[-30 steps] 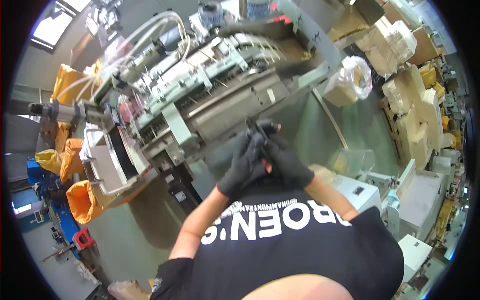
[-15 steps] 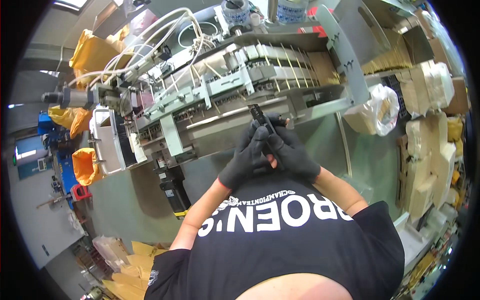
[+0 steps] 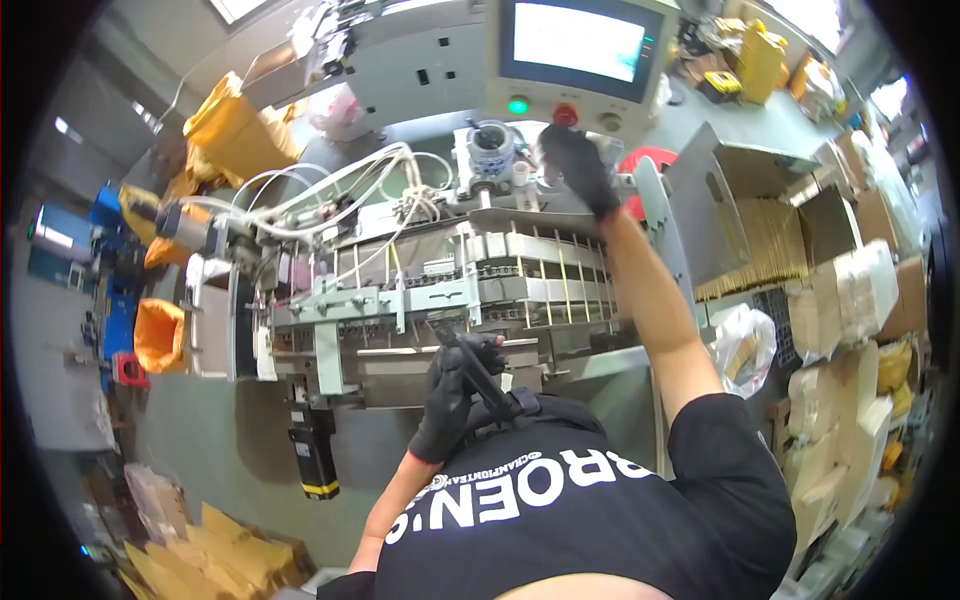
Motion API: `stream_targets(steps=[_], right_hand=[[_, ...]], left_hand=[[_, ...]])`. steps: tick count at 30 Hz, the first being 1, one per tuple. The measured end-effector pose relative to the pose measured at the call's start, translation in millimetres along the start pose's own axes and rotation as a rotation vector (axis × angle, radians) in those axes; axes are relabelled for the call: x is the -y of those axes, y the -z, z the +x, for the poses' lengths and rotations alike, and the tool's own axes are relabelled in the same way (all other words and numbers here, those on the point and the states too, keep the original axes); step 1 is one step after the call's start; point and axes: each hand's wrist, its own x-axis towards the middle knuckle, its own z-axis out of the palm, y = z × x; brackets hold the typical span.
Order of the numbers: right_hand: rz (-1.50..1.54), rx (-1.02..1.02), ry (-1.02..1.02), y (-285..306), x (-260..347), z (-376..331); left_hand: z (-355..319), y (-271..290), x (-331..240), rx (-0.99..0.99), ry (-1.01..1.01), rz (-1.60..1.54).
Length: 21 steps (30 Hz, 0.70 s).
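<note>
My left hand (image 3: 447, 395), in a black glove, is in front of my chest at the near edge of a grey-green machine (image 3: 385, 300). It is closed around a long, flat, dark tool (image 3: 478, 372), whose exact kind I cannot make out. My right hand (image 3: 580, 170), also gloved, is stretched far forward over the machine. It is just below a red button (image 3: 565, 114) on the control panel (image 3: 488, 82) and beside a clear plastic container (image 3: 532, 165). Blur hides its fingers, so contact with either cannot be told.
Thin pale sticks (image 3: 562, 275) lie across the machine's conveyor. Left of my right hand stands a blue-and-white patterned tub (image 3: 491, 155). A metal bin (image 3: 765, 240) full of sticks is at the right. White hoses (image 3: 345, 175) loop over the machine's left half.
My right hand has left the tool and reached far forward, toward the control panel. My left hand keeps the tool and has moved left. The view has tilted up, bringing the lit screen into sight.
</note>
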Motion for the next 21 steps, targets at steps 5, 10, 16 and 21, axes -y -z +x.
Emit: stream_targets(steps=[5,10,16,21], right_hand=[[-0.259,-0.057,0.354,-18,-16,12],[1.054,0.945,-0.628,-40,143,-59],[1.474,1.100,-0.714,-56,286,-74],[1.140,1.162,-0.873,-87,326,-52]], left_hand=[[-23,16,6,0.024,-0.493,0.747],[-42,33,8,-0.298,-0.439,0.328],[-53,59,-25,-0.318,-0.606,0.600],[-77,99,-59,-0.243,-0.529,0.483]])
